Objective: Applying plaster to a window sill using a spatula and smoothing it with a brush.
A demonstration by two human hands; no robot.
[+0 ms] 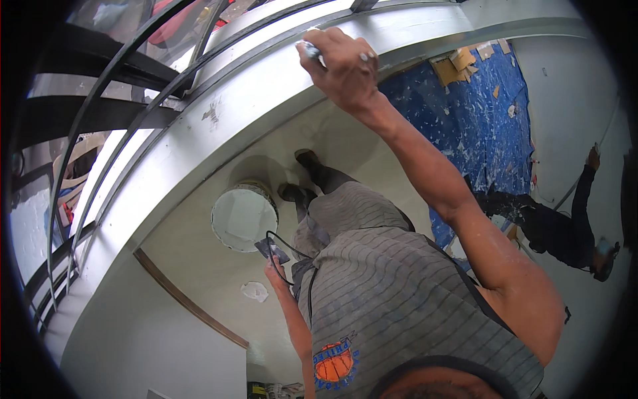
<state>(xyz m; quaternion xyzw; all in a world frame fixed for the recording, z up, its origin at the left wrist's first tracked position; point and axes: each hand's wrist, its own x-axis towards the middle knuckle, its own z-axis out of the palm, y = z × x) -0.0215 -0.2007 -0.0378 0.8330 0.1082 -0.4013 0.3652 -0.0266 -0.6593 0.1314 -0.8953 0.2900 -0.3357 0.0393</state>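
Observation:
My right hand [347,70] is raised to the white window sill [256,90] at the top, fingers closed round a small grey-white thing [310,49]. Its kind is mostly hidden by the fingers. Low beside my body, my left hand [274,271] grips a dark flat scraper plate [272,251] with whitish smears. A thin black cord [282,241] loops across that plate. On the floor just beyond the left hand stands a round bucket [213,223] holding white paste.
Dark window bars [109,113] run along the upper left. A crumpled white scrap [254,291] lies on the pale floor. At right, a blue sheet [465,113] carries torn cardboard [453,66]. Another person [561,229] in dark clothes holds a long pole near the right wall.

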